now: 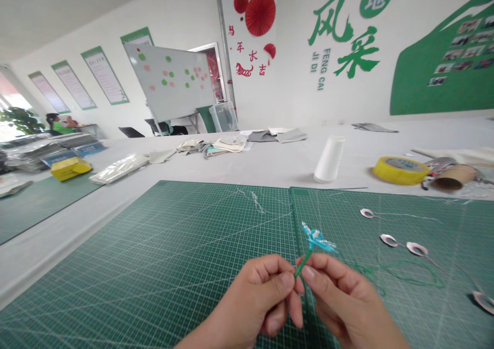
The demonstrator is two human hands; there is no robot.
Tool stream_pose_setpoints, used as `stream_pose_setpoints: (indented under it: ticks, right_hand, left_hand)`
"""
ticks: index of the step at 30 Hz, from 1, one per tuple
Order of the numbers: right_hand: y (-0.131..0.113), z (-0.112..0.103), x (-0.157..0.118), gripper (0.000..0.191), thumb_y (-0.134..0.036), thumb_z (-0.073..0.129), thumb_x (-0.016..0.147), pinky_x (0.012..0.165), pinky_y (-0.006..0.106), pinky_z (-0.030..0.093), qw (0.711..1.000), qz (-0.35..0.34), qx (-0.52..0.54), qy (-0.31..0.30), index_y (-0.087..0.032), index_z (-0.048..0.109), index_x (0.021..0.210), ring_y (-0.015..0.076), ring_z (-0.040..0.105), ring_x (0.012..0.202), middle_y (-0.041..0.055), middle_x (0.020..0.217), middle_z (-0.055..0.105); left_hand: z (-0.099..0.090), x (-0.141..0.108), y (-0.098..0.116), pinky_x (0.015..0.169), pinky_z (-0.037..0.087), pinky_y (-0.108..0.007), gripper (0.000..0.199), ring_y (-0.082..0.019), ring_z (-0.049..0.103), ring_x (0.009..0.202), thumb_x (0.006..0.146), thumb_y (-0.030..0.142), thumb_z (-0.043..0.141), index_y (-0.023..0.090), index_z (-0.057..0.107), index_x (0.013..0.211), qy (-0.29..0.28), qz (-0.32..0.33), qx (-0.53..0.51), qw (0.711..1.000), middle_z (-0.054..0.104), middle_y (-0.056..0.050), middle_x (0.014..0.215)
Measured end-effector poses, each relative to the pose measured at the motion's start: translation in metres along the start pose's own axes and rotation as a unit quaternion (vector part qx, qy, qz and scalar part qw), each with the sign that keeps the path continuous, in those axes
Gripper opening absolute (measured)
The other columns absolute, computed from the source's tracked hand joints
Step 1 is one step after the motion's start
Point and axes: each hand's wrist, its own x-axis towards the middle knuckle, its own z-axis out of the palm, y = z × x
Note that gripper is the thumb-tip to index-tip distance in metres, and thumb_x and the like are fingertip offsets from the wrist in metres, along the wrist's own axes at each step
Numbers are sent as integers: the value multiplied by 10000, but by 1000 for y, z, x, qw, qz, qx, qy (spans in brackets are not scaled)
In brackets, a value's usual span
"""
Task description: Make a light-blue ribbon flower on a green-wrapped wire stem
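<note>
1. A blue flower [317, 238] is standing between the left hand [250, 300] and right hand [347, 300], which are nearly touching, so no gap is opening there.
2. Left of the hands, the green mat [154, 251] is offering wide passage, with loose thread [252, 202] lying toward its far side.
3. Right of the hands, wire loops [389, 241] and green thread [401, 277] are lying in the way.
4. Beyond the mat, a white cone [330, 159] and yellow tape [401, 170] are blocking the tabletop [247, 171].

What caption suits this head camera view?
Left hand and right hand pinch a green stem with blue ribbon over a green cutting mat.
</note>
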Motion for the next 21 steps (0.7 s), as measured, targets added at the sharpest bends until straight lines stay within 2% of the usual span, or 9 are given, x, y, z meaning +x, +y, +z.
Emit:
stream_pose_setpoints:
  ticks: [4, 10, 16, 21]
  right_hand:
    - [0, -1, 0, 344, -491, 810, 644, 378, 183, 64, 1000, 0, 1, 7, -186, 710, 767, -1, 181, 366, -86, 474, 440]
    - [1, -2, -1, 277, -443, 794, 684, 381, 198, 72, 1000, -10, 0, 3, -190, 702, 749, 7, 216, 354, -64, 507, 493]
    - [3, -3, -2, 302, -470, 762, 715, 404, 217, 61, 1000, 1, -3, -18, -187, 659, 688, 29, 179, 385, -103, 441, 337]
    - [1, -1, -2, 317, -476, 769, 698, 404, 220, 66, 1000, -7, -11, -3, -182, 653, 681, 32, 172, 384, -101, 441, 346]
  left_hand:
    - [0, -1, 0, 313, 149, -160, 244, -9, 273, 294, 818, 376, 614, 149, 559, 747, -7, -1, -19, 1000, 587, 18, 518]
    - [-2, 0, -1, 307, 149, -168, 240, -15, 273, 286, 828, 375, 612, 148, 570, 760, -35, -14, -42, 998, 592, 18, 512]
    - [0, -1, 0, 300, 154, -162, 245, -11, 263, 285, 818, 381, 620, 150, 560, 762, -44, -22, -60, 997, 593, 23, 519]
    - [0, -1, 0, 299, 168, -150, 277, -7, 289, 292, 783, 407, 649, 152, 545, 801, -23, -22, -11, 999, 592, 28, 529]
